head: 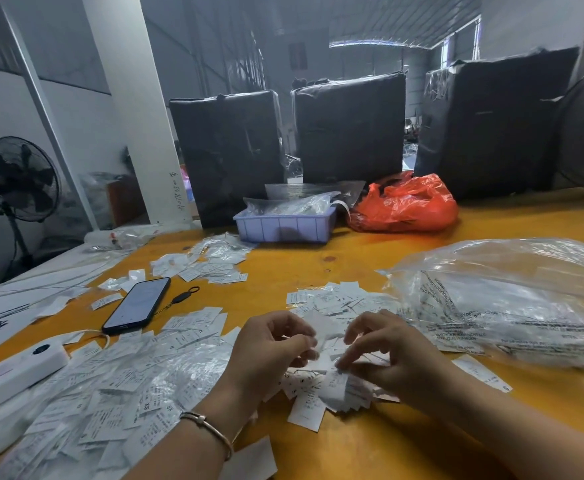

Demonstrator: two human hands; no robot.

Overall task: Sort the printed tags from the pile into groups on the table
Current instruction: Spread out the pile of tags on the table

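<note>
Both hands are working at the near middle of the table (370, 251), the left hand (269, 348) just left of the right hand (387, 351), over a small stack of tags (328, 393); a wide pile of tags (110, 393) is spreading to the left; a phone (137, 305) is lying behind that pile, and a small device (13, 372) is sitting at the far left; a plastic bag (512, 299) is lying to the right; a tray (285, 226) and a tied bag (404, 206) are sitting farther back, before three wrapped bundles (349, 129).

Matt paper tags (117, 403) on a smooth, glossy wooden table (352, 265).
</note>
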